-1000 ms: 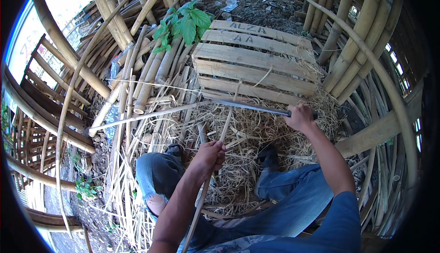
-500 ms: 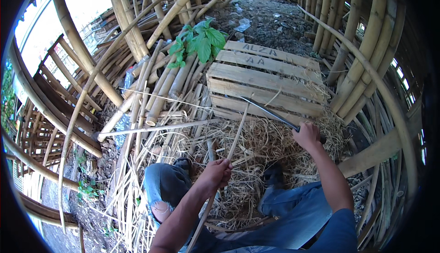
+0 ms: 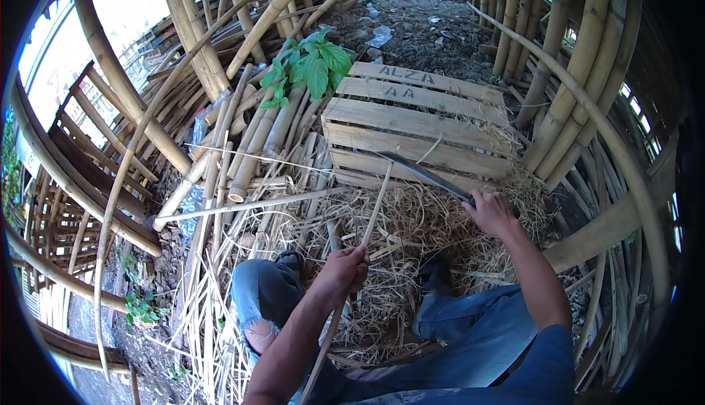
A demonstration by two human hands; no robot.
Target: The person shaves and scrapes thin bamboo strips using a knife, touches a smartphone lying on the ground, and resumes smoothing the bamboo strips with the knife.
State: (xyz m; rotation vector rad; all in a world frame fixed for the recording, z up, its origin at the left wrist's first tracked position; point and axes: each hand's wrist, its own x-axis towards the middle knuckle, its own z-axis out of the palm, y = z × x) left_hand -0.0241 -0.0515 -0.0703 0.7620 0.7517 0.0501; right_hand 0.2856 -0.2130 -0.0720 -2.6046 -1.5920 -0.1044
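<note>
Holding the bamboo strip (image 3: 371,218) clenched in my left hand (image 3: 345,269), right hand (image 3: 490,214) gripping the long knife (image 3: 426,176), I should shave away from my knees (image 3: 268,295).

Tan bamboo strip (image 3: 373,210), dark blade (image 3: 426,176), pale wooden pallet (image 3: 411,122), green leaves (image 3: 308,67), blue jeans (image 3: 477,339)

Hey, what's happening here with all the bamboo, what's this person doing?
A person sits among bamboo poles and shavings, working a thin bamboo strip. The left hand grips the strip partway up, holding it nearly upright. The right hand holds a long dark blade by its handle, its tip reaching toward the strip's top end over a wooden pallet. Dry shavings cover the ground by the knees, and a leafy green plant grows behind the pallet.
</note>
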